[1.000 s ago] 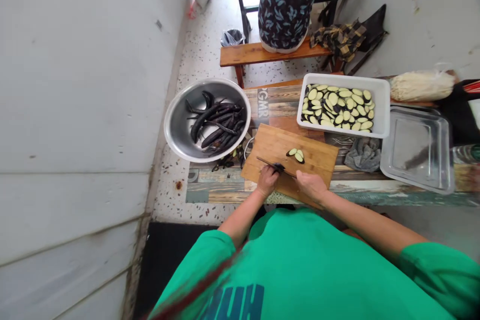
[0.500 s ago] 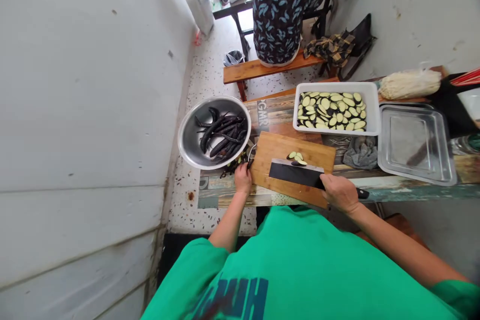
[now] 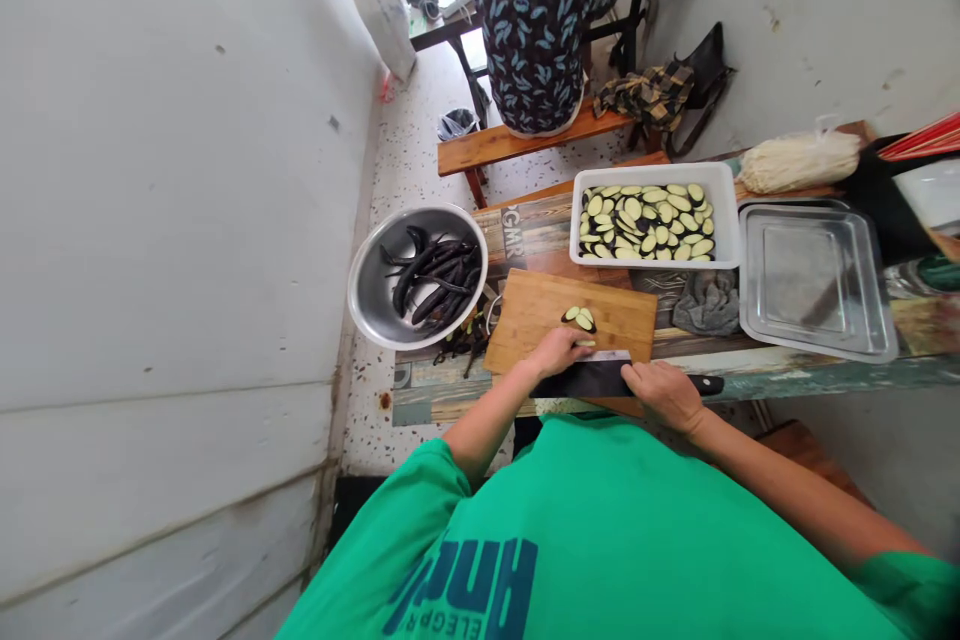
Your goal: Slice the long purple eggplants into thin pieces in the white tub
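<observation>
The single view looks from the wearer's head forward and steeply down past the green shirt [image 3: 600,520] onto the nearby hands [image 3: 664,392] and bench [image 3: 450,397].

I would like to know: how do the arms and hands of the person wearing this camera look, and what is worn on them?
The left hand and right hand are bare, without gloves; no watch shows. Rings are too small to tell. The forearms are uncovered below short, loose green sleeves, part of a green shirt with large dark-blue lettering.
</observation>
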The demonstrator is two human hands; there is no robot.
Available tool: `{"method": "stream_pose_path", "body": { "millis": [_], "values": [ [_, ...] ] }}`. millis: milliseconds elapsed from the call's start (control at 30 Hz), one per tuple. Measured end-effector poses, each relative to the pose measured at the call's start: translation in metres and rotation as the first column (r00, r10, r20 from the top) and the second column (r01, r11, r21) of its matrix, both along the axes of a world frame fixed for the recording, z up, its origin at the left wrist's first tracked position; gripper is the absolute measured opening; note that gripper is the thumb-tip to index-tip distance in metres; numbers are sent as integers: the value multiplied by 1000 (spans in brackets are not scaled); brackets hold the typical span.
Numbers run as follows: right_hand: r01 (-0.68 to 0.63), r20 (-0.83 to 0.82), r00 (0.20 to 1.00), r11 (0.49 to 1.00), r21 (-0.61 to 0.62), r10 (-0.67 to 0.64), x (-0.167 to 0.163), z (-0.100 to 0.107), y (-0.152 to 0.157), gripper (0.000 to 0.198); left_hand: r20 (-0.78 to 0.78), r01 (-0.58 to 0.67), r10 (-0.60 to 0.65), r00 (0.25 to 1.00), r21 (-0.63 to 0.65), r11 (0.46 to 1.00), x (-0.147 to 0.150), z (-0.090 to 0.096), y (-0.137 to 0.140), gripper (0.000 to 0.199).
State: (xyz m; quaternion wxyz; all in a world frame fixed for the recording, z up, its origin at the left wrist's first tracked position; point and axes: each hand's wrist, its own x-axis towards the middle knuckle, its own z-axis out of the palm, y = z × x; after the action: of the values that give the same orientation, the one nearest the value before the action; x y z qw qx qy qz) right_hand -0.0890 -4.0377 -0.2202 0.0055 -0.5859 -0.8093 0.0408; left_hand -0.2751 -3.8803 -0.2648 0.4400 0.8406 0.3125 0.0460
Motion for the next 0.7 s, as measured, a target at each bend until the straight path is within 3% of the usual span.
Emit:
{"method": "stream_pose_path", "body": {
  "millis": [100,133,267,333,467,567,700],
  "values": [
    [47,-21,999,998,-36,-47,8,-5,-15,16,16,-244,245,969,189,951,14,-14,16,21],
    [66,-21,998,997,-45,-67,11,-7,-21,14,20,-252,254,967,237,938,18,-18,21,22],
    [167,-5,986,980,-106,-169,24,-9,-47,8,-104,77,-51,993,259,963,31,-27,29,37],
    [212,-6,977,966,-149,-215,30,-11,-60,8,-184,174,-128,975,263,949,36,-29,28,39],
    [321,0,945,926,-198,-327,36,-15,-81,15,-224,184,-134,965,218,958,40,-30,29,23],
    [414,17,906,879,-238,-422,34,-14,-90,18,-156,160,-142,977,109,981,43,-29,35,21],
    [481,1,862,818,-316,-506,27,-3,-89,18,-48,47,-46,998,12,999,50,-23,46,18]
  ]
}}
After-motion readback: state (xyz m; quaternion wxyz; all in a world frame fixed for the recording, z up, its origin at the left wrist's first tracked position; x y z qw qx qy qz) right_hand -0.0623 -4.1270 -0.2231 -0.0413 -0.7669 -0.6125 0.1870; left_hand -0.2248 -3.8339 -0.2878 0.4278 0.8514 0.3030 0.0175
